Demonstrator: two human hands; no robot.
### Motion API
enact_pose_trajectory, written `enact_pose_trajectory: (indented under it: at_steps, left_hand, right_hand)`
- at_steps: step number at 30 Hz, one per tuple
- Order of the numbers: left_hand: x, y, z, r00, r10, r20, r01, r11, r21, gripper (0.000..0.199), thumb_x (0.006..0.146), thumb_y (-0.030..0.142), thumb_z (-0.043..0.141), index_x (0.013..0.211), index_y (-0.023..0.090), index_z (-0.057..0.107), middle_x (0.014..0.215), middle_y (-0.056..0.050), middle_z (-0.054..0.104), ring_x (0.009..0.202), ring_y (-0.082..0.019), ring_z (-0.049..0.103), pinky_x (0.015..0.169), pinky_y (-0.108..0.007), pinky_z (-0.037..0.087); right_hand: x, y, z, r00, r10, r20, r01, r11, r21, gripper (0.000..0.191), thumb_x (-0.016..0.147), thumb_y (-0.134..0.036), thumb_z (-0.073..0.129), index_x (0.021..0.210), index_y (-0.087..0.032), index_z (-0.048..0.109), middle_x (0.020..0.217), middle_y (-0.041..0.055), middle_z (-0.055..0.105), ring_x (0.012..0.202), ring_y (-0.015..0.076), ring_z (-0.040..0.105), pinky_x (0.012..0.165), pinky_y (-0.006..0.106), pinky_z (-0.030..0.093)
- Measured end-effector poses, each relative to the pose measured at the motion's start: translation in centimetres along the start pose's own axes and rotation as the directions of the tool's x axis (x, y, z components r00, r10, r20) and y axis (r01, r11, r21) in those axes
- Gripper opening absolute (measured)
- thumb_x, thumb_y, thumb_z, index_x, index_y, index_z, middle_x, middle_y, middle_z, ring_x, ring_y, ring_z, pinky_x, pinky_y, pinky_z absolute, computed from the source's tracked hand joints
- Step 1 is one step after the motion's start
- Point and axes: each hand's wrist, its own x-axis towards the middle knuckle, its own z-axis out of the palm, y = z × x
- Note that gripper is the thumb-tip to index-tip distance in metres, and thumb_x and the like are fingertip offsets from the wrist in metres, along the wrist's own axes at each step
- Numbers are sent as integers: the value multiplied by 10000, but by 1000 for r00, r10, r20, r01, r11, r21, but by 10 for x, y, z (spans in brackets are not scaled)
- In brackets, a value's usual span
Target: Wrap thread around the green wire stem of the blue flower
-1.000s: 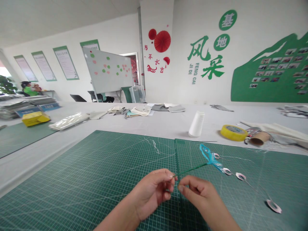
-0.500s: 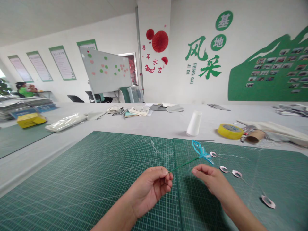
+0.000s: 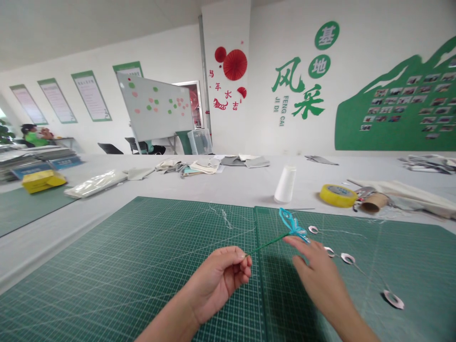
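Note:
A blue butterfly-shaped ornament (image 3: 292, 225) is fixed to the far end of a thin green stem (image 3: 269, 243). My left hand (image 3: 223, 273) pinches the near end of that stem between thumb and fingertips, above the green cutting mats. Just below the ornament is my right hand (image 3: 317, 266), its thumb and fingers apart and the index finger stretched out at the stem's upper end. Whether that fingertip touches the stem or only lies close to it, I cannot tell. Several small pinkish-white rings (image 3: 347, 258) with threads lie on the mat to the right.
Beyond the mats (image 3: 171, 237) stand a white thread cone (image 3: 285, 184), a yellow tape roll (image 3: 338, 195) and a cardboard tube (image 3: 374, 203). Fabric pieces (image 3: 204, 165) lie farther back. At left are a yellow box (image 3: 44, 180) and a plastic-wrapped packet (image 3: 98, 183). A person (image 3: 34, 136) sits far left.
My right hand has opened from a loosely closed pose, and its index finger has come up to the stem just below the butterfly. My left hand keeps its pinch.

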Motion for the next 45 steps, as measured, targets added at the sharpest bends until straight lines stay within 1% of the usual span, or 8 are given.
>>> enact_pose_trajectory:
  at_steps: [4, 9, 13, 16, 21, 25, 31, 45]
  left_hand:
    - [1, -2, 1, 1000, 19, 17, -19, 999, 34, 93, 770, 128, 648, 717, 54, 667, 718, -60, 617, 608, -82, 578, 618, -176, 481]
    - [0, -4, 5, 998, 43, 56, -47, 997, 62, 94, 751, 134, 648, 682, 70, 655, 680, -50, 600, 609, -94, 555, 637, -200, 465]
    - [-2, -5, 8, 995, 46, 91, -53, 996, 75, 115, 773, 146, 623, 691, 72, 655, 667, -54, 599, 612, -105, 553, 655, -221, 461]
    - [-1, -5, 8, 995, 52, 85, -58, 996, 71, 112, 777, 142, 624, 693, 72, 653, 682, -58, 607, 624, -101, 559, 657, -210, 449]
    - [-1, -3, 7, 997, 65, 31, -67, 996, 58, 93, 761, 139, 650, 698, 71, 648, 684, -48, 602, 614, -92, 548, 637, -202, 435]
    - [-2, -4, 7, 996, 83, 34, -84, 995, 51, 102, 779, 152, 644, 715, 73, 642, 717, -47, 599, 622, -88, 536, 643, -206, 428]
    - [-2, -4, 8, 996, 82, 27, -84, 989, 122, 135, 782, 200, 627, 710, 86, 618, 661, -28, 560, 585, -86, 482, 581, -209, 388]
    - [-3, -2, 8, 998, 60, 2, -59, 970, 235, 130, 762, 232, 619, 693, 133, 570, 611, 26, 472, 511, -72, 367, 515, -225, 298]
  right_hand:
    - [-22, -37, 21, 981, -78, 179, 33, 970, 242, 394, 840, -275, 436, 1119, -171, 695, 1191, 101, 670, 1138, 225, 588, 1015, 390, 428]
    - [-37, -63, 30, 931, -44, 362, -248, 653, 716, 377, 850, -337, 556, 1194, -204, 627, 1140, 90, 678, 1140, 241, 582, 1003, 409, 416]
    - [-35, -66, 31, 912, -2, 411, -352, 513, 783, 371, 824, -383, 616, 1153, -212, 623, 841, 16, 652, 669, 150, 596, 562, 248, 482]
    - [-32, -64, 32, 898, 30, 438, -382, 548, 745, 317, 823, -443, 632, 1007, -186, 649, 691, -27, 552, 468, 79, 386, 387, 191, 269]
    - [-36, -57, 39, 917, 122, 380, -377, 580, 722, 338, 827, -511, 635, 921, -188, 600, 583, -83, 414, 425, 60, 224, 368, 195, 153]
    - [-38, -54, 43, 933, 154, 326, -350, 606, 715, 316, 854, -517, 598, 807, -205, 574, 535, -100, 332, 430, 78, 245, 399, 209, 220]
    - [-36, -61, 39, 942, 35, 334, -262, 699, 665, 307, 858, -454, 598, 707, -189, 636, 705, 13, 625, 702, 178, 545, 678, 287, 416]
    - [-33, -41, 32, 932, -3, 361, -200, 828, 523, 320, 907, -449, 500, 758, -189, 611, 659, -22, 468, 631, 155, 417, 553, 264, 320]
